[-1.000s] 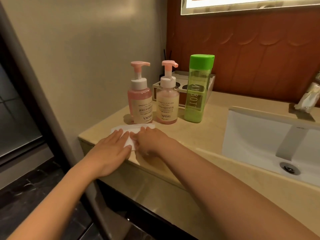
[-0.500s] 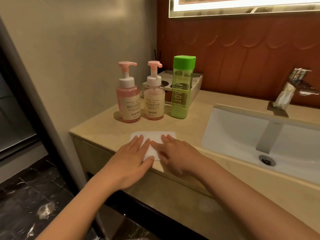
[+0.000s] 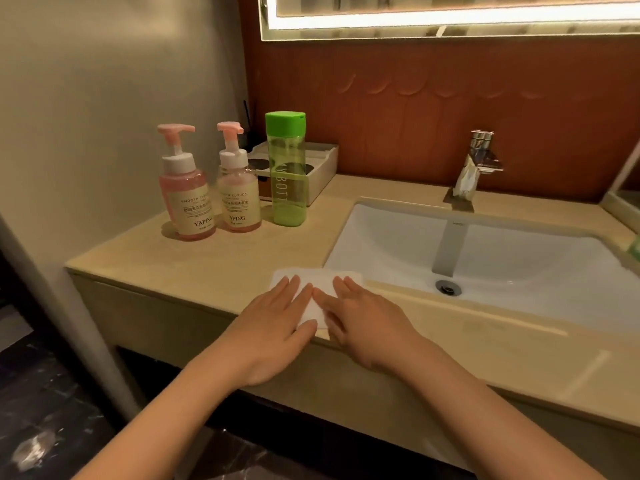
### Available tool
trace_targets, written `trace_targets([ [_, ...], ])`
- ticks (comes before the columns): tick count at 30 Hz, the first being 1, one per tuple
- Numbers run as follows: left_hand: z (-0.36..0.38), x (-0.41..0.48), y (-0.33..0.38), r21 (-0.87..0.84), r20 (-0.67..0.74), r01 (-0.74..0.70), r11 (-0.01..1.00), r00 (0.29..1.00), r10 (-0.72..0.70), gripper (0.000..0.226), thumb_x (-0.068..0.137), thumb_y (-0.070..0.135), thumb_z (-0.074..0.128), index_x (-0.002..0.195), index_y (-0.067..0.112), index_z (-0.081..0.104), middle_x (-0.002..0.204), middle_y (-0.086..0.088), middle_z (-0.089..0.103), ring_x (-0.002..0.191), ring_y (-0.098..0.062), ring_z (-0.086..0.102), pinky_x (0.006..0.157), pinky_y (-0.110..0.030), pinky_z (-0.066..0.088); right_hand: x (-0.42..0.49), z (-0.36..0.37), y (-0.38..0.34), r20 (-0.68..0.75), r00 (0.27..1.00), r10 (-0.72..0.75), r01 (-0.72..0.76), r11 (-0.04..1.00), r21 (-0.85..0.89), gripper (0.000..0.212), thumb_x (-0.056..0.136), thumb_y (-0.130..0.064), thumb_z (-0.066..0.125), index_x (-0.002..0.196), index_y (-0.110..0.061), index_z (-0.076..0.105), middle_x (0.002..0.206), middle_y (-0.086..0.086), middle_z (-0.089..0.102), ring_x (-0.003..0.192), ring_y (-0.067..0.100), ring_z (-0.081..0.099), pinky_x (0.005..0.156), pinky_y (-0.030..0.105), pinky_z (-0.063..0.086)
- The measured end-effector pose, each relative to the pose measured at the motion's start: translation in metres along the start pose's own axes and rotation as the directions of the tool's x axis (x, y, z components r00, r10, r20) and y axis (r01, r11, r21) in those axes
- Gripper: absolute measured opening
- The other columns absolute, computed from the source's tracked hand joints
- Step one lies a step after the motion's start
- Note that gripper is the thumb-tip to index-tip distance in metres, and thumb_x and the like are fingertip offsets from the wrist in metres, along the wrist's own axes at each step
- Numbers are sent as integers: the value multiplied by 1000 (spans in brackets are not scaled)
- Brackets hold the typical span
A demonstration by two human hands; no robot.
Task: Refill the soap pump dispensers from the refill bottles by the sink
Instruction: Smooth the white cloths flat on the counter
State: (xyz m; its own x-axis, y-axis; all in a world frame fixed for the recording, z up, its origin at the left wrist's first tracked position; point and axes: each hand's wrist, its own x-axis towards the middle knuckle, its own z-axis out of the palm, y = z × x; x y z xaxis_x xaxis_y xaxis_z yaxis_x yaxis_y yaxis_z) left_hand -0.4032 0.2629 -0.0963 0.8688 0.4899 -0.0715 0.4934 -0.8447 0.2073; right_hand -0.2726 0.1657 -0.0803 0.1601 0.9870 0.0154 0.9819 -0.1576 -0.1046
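Both hands, left and right, lie flat, fingers straight, pressing a white tissue at the counter front edge (beside the sink); pump bottles stand well behind.

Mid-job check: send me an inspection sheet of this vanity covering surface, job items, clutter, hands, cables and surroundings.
Surface: beige countertop; a white paper sheet lies at its front edge, beside the sink.
Job's things: left pump dispenser and right pump dispenser stand upright near the wall, pumps on, both holding pink liquid. The green bottle stands upright just right of them, cap on.
Clutter: white tray behind the green bottle; contents unclear.
Hands: left hand and right hand rest flat on the sheet, fingers straight.
Cables: nothing seen.
Surroundings: chrome faucet, lit mirror, dark floor.
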Motion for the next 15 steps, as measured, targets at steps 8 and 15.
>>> trace_targets([
  [8,16,-2,71,-35,-15,-271,962,963,271,75,83,71,12,147,35,-3,155,12,-10,140,1,-13,110,-16,-6,-88,-9,56,33,995,95,-95,995,-24,56,98,-46,30,149,-32,11,158,2,8,145,18,6,112,38,26],
  [15,36,20,163,27,-93,-554,832,828,554,83,70,70,5,146,36,8,153,15,2,140,1,0,108,-16,0,-195,-12,110,-207,930,305,-312,950,-4,47,95,-23,49,139,-35,39,150,-6,34,138,13,31,104,30,36],
])
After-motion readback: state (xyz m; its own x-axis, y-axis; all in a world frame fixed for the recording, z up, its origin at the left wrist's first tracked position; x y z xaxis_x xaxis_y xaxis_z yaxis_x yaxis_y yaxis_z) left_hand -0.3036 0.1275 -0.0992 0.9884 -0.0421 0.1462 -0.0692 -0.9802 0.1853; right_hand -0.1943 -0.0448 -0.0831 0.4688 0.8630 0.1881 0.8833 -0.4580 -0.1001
